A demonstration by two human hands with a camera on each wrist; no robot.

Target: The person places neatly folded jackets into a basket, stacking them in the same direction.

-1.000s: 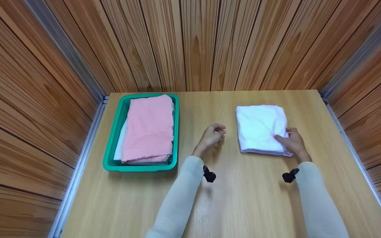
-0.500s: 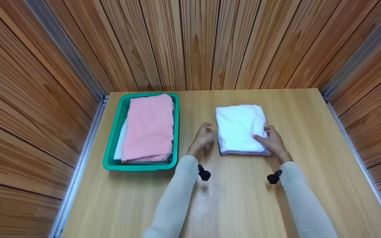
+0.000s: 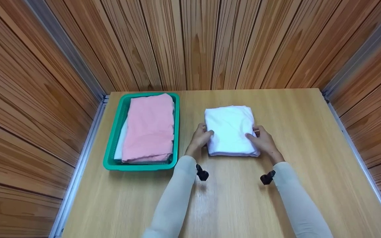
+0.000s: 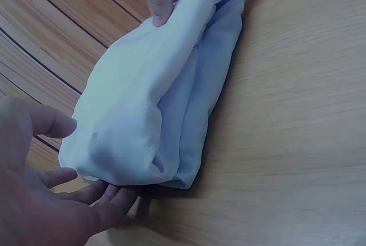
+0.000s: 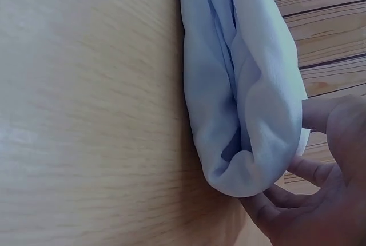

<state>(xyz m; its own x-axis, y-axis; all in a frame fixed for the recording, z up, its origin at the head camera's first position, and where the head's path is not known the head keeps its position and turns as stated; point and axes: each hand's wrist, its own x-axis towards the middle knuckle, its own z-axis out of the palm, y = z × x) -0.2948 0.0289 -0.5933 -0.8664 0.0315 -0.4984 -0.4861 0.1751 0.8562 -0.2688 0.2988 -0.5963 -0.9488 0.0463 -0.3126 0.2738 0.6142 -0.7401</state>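
A thick, folded white cloth (image 3: pixel 231 129) lies on the table, right of the basket. On its left edge is my left hand (image 3: pixel 199 139), thumb on top and fingers at the underside. My right hand (image 3: pixel 264 140) grips the opposite edge, its thumb over the upper face. In the left wrist view, the left fingers (image 4: pixel 108 203) reach beneath the cloth (image 4: pixel 123 114), whose near side shows stacked layers. The right wrist view has the right thumb (image 5: pixel 320 113) against the cloth (image 5: pixel 251 103) and the other fingers curled under its rounded end.
Left of the hands stands a green plastic basket (image 3: pixel 107 158) holding a folded pink cloth (image 3: pixel 149 127) above a pale one (image 3: pixel 120 142). The wooden table (image 3: pixel 230 201) meets plank walls (image 3: pixel 197 43) at the back and both sides.
The white cloth has slid left across the table with my right hand. My left hand, earlier apart from it, has shifted slightly left and now holds its left edge.
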